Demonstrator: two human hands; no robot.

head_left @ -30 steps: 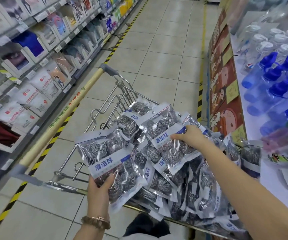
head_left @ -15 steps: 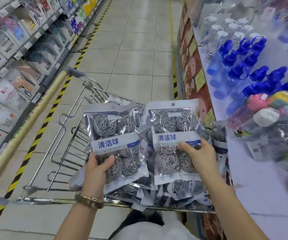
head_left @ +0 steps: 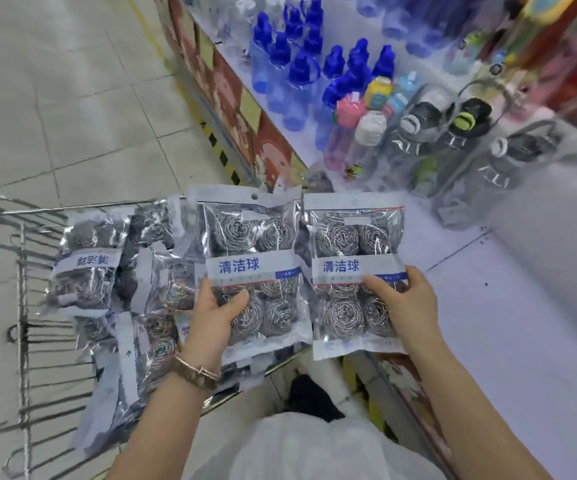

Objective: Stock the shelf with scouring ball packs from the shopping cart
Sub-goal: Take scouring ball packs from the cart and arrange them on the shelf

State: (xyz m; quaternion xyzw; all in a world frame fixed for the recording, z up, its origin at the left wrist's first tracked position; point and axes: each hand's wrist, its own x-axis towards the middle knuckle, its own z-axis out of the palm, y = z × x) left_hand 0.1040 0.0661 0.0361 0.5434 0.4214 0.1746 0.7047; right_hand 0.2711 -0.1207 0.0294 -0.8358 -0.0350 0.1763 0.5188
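My left hand [head_left: 212, 315] grips one scouring ball pack [head_left: 250, 244], a clear bag of steel wool balls with a white and blue label, held upright above the cart's right side. My right hand [head_left: 403, 304] holds a second, matching pack [head_left: 353, 237] by its right edge, just over the near edge of the white shelf [head_left: 509, 306]. The two packs sit side by side, edges almost touching. Several more packs [head_left: 88, 261] lie heaped in the wire shopping cart [head_left: 20, 306] at the left.
On the shelf behind the packs stand blue-capped bottles [head_left: 301, 64], coloured small bottles [head_left: 349, 112] and clear bottles with grey and black lids [head_left: 464, 133]. Tiled aisle floor [head_left: 72, 98] stretches to the upper left. The shelf's front has red panels [head_left: 273, 150].
Both hands have carried their packs to the right, from above the cart toward the shelf. My view has turned right and down, so the left-hand shelving is out of sight.
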